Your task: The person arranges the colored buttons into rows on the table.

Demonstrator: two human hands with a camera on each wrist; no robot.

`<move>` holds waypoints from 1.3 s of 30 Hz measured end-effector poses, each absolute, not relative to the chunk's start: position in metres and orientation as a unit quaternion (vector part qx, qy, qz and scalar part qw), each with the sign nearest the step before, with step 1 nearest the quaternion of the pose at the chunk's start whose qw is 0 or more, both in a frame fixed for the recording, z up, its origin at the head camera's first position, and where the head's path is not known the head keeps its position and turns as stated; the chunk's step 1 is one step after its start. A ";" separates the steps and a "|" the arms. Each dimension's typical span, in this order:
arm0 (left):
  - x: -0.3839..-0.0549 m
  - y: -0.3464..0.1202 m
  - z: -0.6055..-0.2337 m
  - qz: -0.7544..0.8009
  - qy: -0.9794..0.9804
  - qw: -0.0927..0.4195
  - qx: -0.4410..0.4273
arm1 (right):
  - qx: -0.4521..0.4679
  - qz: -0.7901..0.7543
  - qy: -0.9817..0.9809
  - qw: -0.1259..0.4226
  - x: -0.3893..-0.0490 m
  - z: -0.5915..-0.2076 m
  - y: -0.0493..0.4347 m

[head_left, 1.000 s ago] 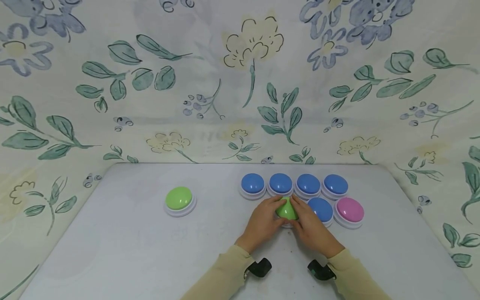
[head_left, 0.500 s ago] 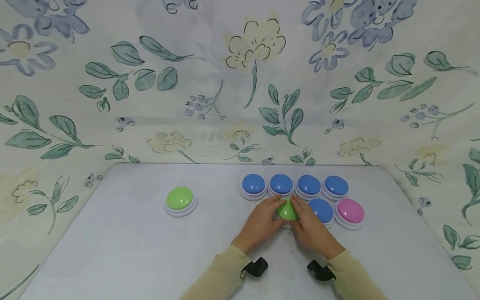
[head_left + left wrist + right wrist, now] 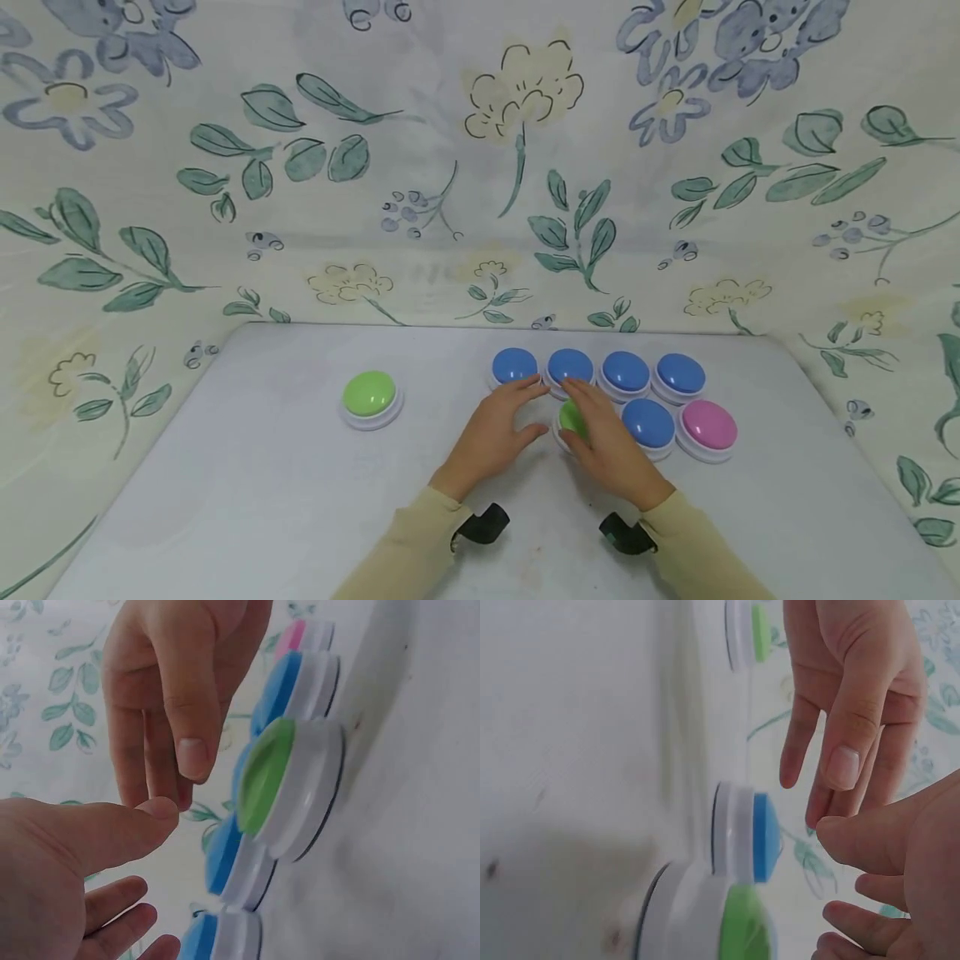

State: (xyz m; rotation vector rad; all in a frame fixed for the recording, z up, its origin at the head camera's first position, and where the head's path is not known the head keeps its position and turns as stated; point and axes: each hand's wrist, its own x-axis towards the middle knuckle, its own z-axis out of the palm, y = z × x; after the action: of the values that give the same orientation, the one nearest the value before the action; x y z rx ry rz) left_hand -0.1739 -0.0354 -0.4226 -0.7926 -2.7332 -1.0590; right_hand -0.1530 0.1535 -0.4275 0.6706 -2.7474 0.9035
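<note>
My left hand (image 3: 491, 437) hovers left of a green push button (image 3: 567, 419) with a white round base, its fingers spread and holding nothing. Over that same button, my right hand (image 3: 611, 442) hangs with relaxed fingers and hides part of its dome. Both wrist views show air between the hands and the green button (image 3: 270, 780). Right beside it sits a blue button (image 3: 648, 422), then a pink button (image 3: 709, 424). A row of blue buttons (image 3: 626, 371) lies just behind; my left fingertips overlap the leftmost blue button (image 3: 514, 364) in the head view.
Another green button (image 3: 370, 393) stands alone on the left part of the white table (image 3: 262, 483). A flower-patterned cloth (image 3: 420, 167) rises behind the table's back edge. Each wrist carries a black camera (image 3: 483, 524).
Both hands have let go of the green button and lifted. The left hand has moved away to the left, opening a gap between the hands. The head view has shifted slightly.
</note>
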 end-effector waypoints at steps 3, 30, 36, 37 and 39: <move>-0.174 -0.046 -0.420 -0.360 -0.896 0.065 -0.252 | 0.226 0.311 -0.919 0.083 -0.155 -0.425 0.146; -0.174 -0.135 -0.394 -0.380 -0.900 0.128 -0.172 | 0.258 0.349 -0.899 0.055 -0.169 -0.424 0.065; -0.175 -0.149 -0.394 -0.369 -0.908 0.119 -0.158 | 0.259 0.366 -0.893 0.045 -0.171 -0.425 0.050; -0.175 -0.153 -0.395 -0.371 -0.908 0.116 -0.155 | 0.258 0.368 -0.892 0.044 -0.171 -0.424 0.047; -0.175 -0.160 -0.395 -0.374 -0.910 0.108 -0.146 | 0.255 0.374 -0.891 0.039 -0.172 -0.424 0.042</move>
State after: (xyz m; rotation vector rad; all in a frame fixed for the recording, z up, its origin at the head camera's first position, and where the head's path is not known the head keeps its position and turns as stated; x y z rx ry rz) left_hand -0.1752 -0.1602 -0.3953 -0.4297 -2.6769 -1.1008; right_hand -0.1720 0.0423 -0.4241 0.7817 -2.7312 1.1471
